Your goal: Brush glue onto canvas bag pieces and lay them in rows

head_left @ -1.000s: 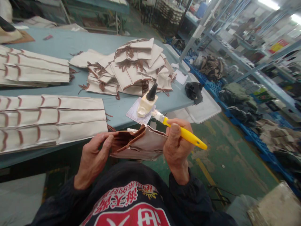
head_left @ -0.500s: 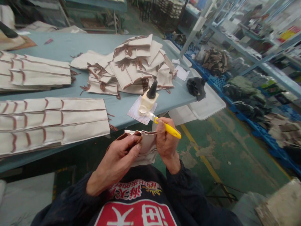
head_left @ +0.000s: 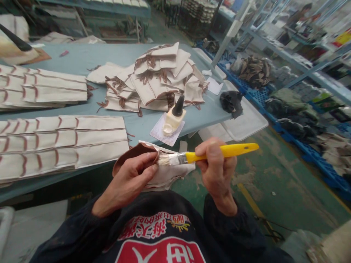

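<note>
The blue table (head_left: 109, 53) is the biggest thing here. On it lie neat stacks (head_left: 95, 138) and a messy pile (head_left: 153, 80). The cloth (head_left: 172, 177) is off the table, held up just past its near edge, in front of the person's tummy. The left hand (head_left: 130, 175) pinches its brown rim. The right hand (head_left: 216, 164) grips the yellow handle of the brush (head_left: 192, 156). A small bottle (head_left: 175, 116) sits on a card (head_left: 155, 132).

The cloth looks light, soft and floppy, and hard to break. Its rim may be the stiffest bit, so that seems a good place to pinch. The brush looks light with a hard handle; hold it there, away from the white, maybe sticky end.

The left hand hides part of the cloth. I can't tell if the bristles touch it. The stacks are cut off at the side.
</note>
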Tool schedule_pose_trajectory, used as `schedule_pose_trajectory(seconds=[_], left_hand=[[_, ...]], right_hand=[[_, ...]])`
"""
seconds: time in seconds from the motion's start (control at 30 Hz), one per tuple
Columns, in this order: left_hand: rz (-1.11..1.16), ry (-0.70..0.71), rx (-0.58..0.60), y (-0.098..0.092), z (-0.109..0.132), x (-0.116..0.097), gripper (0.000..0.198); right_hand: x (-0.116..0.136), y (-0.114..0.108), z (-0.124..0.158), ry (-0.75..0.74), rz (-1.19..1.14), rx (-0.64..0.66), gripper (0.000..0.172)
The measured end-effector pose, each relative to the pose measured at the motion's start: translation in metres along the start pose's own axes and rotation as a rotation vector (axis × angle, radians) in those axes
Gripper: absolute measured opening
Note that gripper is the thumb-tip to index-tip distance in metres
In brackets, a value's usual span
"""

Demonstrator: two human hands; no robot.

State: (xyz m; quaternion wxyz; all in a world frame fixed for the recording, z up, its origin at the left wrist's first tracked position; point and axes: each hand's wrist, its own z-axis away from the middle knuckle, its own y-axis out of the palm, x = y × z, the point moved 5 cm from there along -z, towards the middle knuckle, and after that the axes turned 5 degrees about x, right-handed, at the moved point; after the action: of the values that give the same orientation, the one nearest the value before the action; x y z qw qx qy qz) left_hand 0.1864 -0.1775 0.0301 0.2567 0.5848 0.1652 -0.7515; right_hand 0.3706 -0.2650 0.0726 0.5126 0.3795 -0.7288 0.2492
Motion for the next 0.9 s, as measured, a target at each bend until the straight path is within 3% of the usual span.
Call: schedule_pose_trajectory(seconds=[0.23, 0.43, 0.63, 0.77, 0.9], left_hand=[[0.101, -0.048, 0.004, 0.008, 0.007, 0.004, 0.034], [0.208, -0.124, 0.040, 0.006, 0.011, 0.009, 0.030], [0.288, -0.168, 0.072, 0.013, 0.015, 0.011, 0.025], [0.302, -0.170, 0.076, 0.013, 0.014, 0.012, 0.026], [0.267, -0.123, 0.079, 0.013, 0.017, 0.011, 0.029]], right_hand=[[-0.004, 0.017, 0.001, -0.144, 0.284, 0.111, 0.034], [0.024, 0.000, 0.010, -0.225, 0.297, -0.077, 0.038], [0.023, 0.016, 0.007, -0.271, 0.404, 0.215, 0.034], [0.029, 0.013, 0.013, -0.426, 0.471, 0.216, 0.031], [0.032, 0.012, 0.022, -0.425, 0.420, 0.229, 0.028]])
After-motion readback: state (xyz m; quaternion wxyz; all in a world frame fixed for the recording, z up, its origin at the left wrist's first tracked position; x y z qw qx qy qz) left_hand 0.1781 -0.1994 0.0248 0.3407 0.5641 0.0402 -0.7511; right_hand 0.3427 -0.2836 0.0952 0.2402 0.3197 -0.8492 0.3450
